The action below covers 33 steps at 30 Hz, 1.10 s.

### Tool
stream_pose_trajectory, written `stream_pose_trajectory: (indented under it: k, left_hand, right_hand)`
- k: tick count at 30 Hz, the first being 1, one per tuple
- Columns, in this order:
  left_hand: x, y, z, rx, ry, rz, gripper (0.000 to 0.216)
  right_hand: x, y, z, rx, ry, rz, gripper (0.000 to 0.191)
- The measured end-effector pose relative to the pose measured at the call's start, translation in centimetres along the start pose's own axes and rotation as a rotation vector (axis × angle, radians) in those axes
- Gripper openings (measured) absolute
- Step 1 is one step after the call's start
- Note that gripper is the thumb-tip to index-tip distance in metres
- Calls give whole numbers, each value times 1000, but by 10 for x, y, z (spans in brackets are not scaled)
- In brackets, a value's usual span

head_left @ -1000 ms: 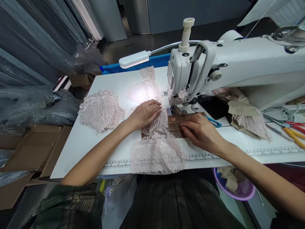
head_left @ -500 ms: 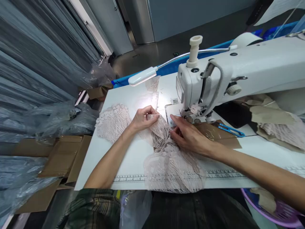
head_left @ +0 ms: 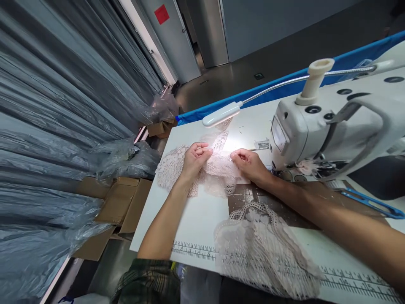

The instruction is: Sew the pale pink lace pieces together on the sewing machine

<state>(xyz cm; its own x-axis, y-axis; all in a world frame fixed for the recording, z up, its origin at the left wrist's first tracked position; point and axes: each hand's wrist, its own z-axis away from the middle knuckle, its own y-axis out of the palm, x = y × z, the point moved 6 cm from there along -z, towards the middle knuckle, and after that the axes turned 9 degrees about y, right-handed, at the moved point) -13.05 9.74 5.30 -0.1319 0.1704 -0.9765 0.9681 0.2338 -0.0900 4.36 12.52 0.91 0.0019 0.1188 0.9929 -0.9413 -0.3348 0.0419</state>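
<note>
A pale pink piece of lace [head_left: 223, 165] is stretched between my two hands under the lamp. My left hand [head_left: 195, 159] pinches its left end, thumb against fingers. At its right end my right hand [head_left: 248, 164] grips the edge, close to the sewing machine [head_left: 297, 126]. More pale lace [head_left: 171, 169] lies on the table beneath and left of my left wrist. A larger lace piece [head_left: 262, 249] rests at the front edge, over the printed ruler, apart from both hands.
A slim white lamp [head_left: 221, 115] hangs over the lace on a bendable neck. Blue thread snips [head_left: 373, 202] lie right of the needle area. A brown plate [head_left: 275, 198] is set in the white table [head_left: 190, 219]. Cardboard boxes [head_left: 118, 200] and plastic-covered racks stand at left.
My hands have drawn a lace piece away from the larger one and hold it farther left of the machine. My right hand has left the needle area. The view has shifted left.
</note>
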Motion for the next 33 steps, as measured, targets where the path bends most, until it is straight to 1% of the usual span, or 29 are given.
stream_pose_trajectory:
  k: [3,7,12,14,20,23,28,33]
  left_hand:
    - [-2,0,1,12,-5,-11,38]
    - [-3,2,2,19,-1,-36,37]
    - [-2,3,3,17,-9,-30,34]
    - [-2,2,3,13,-6,-34,33]
    - [-2,-1,2,4,6,-29,30]
    - [-2,-1,1,55,15,-47,31]
    - [-6,2,4,169,78,-174,34]
    - [-5,6,4,214,136,-228,21]
  right_hand:
    - [1,-5,1,-5,-8,-32,33]
    - [4,-4,2,23,5,-60,35]
    - [2,3,3,139,95,-170,39]
    - [2,4,3,161,110,-171,37]
    - [7,-4,2,84,52,-103,29]
    - [9,-5,2,74,39,-97,28]
    - [9,-6,3,59,22,-78,24]
    - [6,-7,2,48,2,-88,23]
